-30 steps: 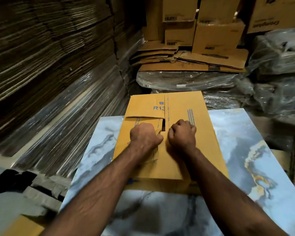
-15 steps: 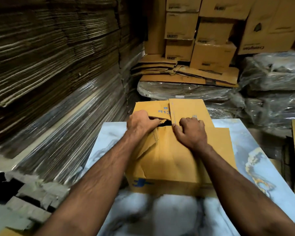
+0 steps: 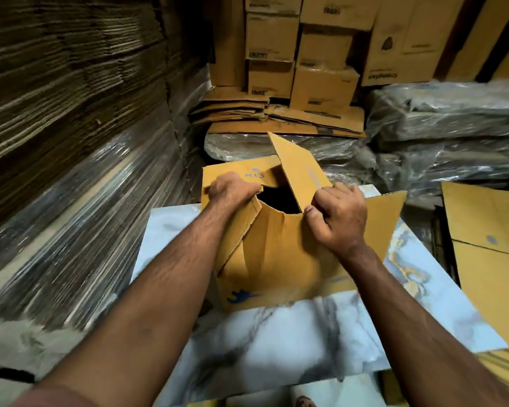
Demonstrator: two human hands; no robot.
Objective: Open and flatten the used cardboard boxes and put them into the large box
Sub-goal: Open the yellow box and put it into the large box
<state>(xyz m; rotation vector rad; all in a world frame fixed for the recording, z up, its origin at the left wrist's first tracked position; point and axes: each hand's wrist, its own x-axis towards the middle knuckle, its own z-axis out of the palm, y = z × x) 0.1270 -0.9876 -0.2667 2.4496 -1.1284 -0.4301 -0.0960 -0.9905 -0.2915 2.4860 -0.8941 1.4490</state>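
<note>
A yellow-brown cardboard box [image 3: 279, 259] marked R13 stands on a marble-patterned slab [image 3: 291, 339]. Its top flaps are parted and a dark opening shows between them. My left hand [image 3: 232, 190] grips the left flap at its edge, fingers curled into the opening. My right hand [image 3: 340, 217] grips the near flap's edge beside the right flap [image 3: 299, 168], which stands tilted up. The box's lower front shows a blue print.
Tall stacks of flattened cardboard [image 3: 71, 113], partly plastic-wrapped, wall in the left side. Closed boxes [image 3: 323, 83] and flattened sheets [image 3: 276, 118] are piled behind. Plastic-wrapped bundles [image 3: 447, 136] lie at the right, with a flat yellow box [image 3: 491, 248] at the right edge.
Both hands went from pressing fists on the closed flaps to gripping them and pulling them apart. The flaps have lifted, the right one now standing up, and the opening shows.
</note>
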